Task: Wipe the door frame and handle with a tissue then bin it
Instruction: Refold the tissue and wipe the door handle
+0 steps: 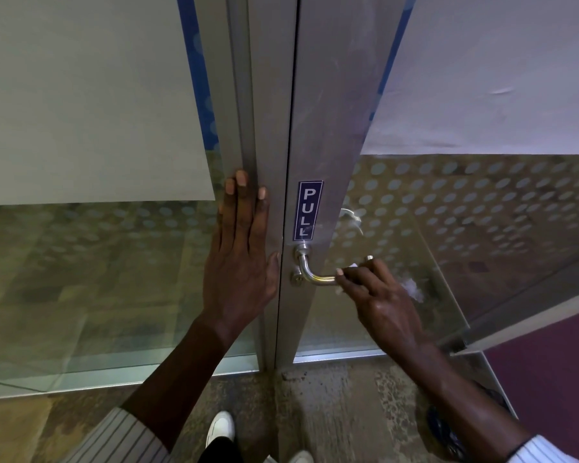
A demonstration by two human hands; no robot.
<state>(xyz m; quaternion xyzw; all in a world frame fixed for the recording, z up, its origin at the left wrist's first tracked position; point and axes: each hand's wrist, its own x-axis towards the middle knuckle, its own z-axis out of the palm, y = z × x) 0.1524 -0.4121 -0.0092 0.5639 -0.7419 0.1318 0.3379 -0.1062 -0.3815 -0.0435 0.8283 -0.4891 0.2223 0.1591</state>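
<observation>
On the handle: the right hand (378,292) is here, with its fingers (350,279) curled round the bar.
Tissue: the tissue (355,267) is bunched between those fingers and the handle (315,275); a white bit shows on top.
Handle line: the bar runs sideways, from the door post out to the right, then bends up to its mount.
Which way to rub: I think the tissue should slide left along the bar, toward the bend.
Left hand: the left hand (241,259) lies flat on the frame (248,111), fingers straight and spread, holding nothing.
Nearer hand: the right one; it is already on the bar.
Bin: none to be seen.
</observation>
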